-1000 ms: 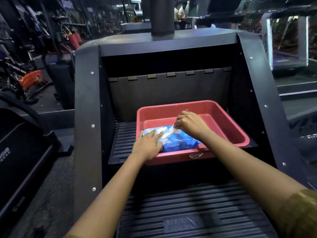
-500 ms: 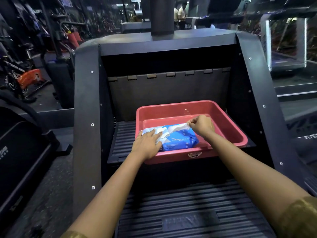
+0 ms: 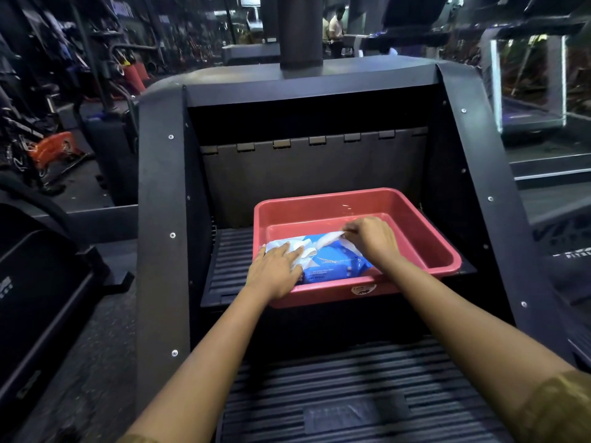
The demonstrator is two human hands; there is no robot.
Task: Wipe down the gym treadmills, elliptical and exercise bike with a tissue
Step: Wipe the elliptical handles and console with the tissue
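A blue pack of wipes (image 3: pixel 332 268) lies in a red plastic tub (image 3: pixel 425 228) that stands on a ribbed step of a black stair machine (image 3: pixel 160 219). My left hand (image 3: pixel 275 271) lies flat on the pack's left end, fingers straight, holding it down. My right hand (image 3: pixel 371 239) is over the pack's right part and pinches a white tissue (image 3: pixel 327 239) drawn partway out of the pack's top.
A lower ribbed step (image 3: pixel 335 394) lies in front of me. Black side panels flank the steps. Another black machine (image 3: pixel 32 298) stands at the left, an orange exercise bike (image 3: pixel 54 148) behind it, a treadmill (image 3: pixel 537 123) at the far right. People stand in the background.
My right hand has moved from the middle of the pack toward the right, pulling a white tissue out with it. My left hand has stayed pressed on the pack.
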